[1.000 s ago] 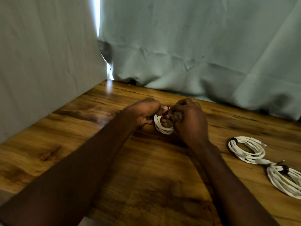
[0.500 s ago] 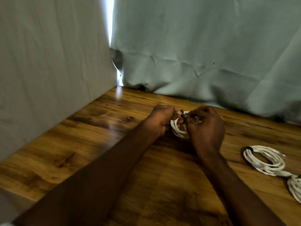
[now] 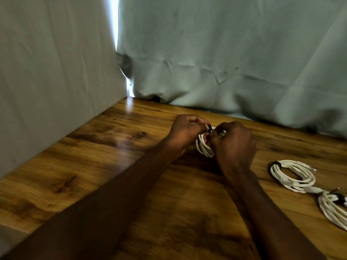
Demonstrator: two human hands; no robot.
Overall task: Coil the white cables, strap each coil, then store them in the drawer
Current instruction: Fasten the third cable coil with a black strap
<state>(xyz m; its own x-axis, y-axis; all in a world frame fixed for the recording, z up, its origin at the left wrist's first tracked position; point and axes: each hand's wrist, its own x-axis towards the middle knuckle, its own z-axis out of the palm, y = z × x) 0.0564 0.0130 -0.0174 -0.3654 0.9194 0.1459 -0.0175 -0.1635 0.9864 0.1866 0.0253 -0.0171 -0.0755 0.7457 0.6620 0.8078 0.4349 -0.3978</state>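
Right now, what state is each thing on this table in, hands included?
Left hand: pinching the black strap.
Right hand: gripping the held coil.
Held coil: wound, strap being fastened.
Middle coil: strapped, lying flat on the table.
Edge coil: strapped, partly out of view.

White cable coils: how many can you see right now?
3. One coil is held between the left hand and right hand; a strapped coil lies right; another is cut off by the frame's right edge.

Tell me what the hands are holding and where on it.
Both the left hand and right hand grip one white cable coil at its top, by the black strap.
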